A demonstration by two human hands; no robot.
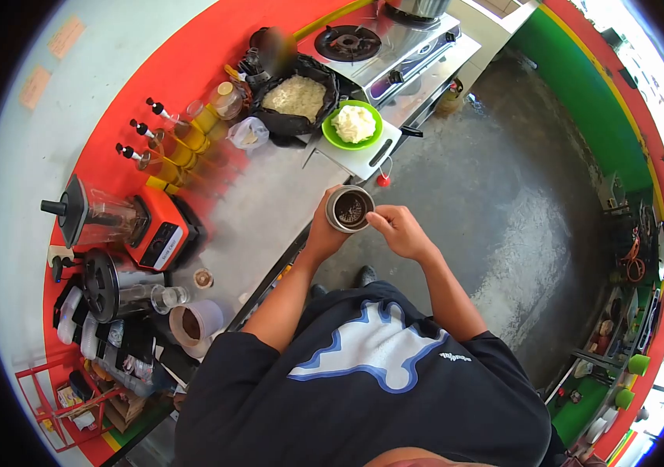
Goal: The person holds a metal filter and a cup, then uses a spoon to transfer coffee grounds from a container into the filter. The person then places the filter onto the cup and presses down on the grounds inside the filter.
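Observation:
A round stainless steel mug with dark contents at the bottom is held in front of me over the counter's edge. My left hand wraps around the mug's left side. At its right side my right hand is closed, thumb and fingers against the mug; a handle, if there is one, is hidden by the fingers. Beyond the mug, a green bowl with a white mass in it stands on a white cutting board.
A gas stove stands at the back. Beside it is a black bag of white grains. Pump bottles, an orange blender and a tub of brown powder line the counter. Concrete floor lies to the right.

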